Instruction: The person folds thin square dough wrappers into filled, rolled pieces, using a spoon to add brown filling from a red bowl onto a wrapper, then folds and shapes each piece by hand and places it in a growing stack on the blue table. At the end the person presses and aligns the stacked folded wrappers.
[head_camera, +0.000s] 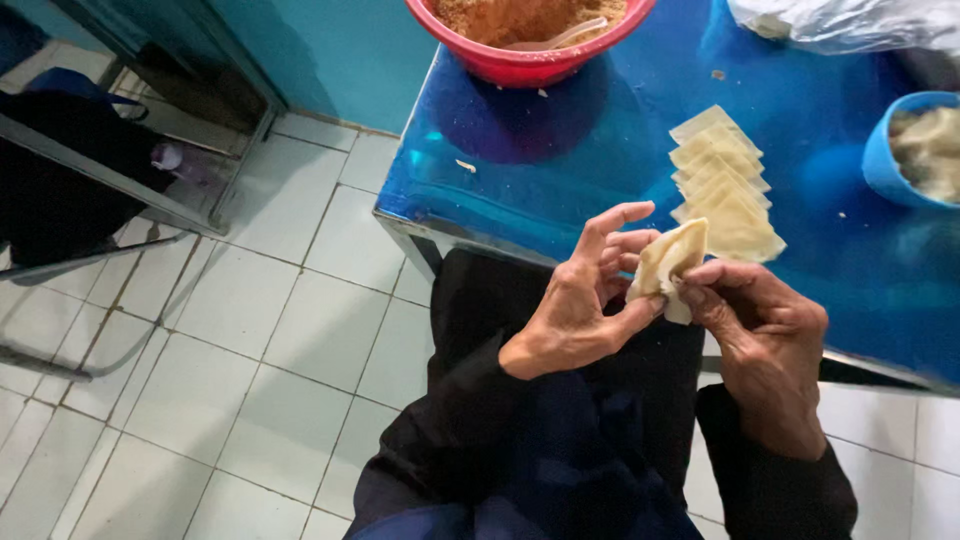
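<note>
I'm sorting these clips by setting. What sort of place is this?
Probably a plain kitchen or small food-making spot. Both hands, left hand and right hand, fold a dough wrapper over a blue table that carries a row of wrappers and a red bowl of filling. The floor is tiled.

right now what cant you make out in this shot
Head view only:
- Inside of the folded wrapper: hidden by its own fold and by the left hand and right hand.
- Red bowl: cut off by the top edge.
- Blue bowl: cut off by the right edge, contents blurred.
- Plastic bag: cropped at the top, contents unclear.
</note>
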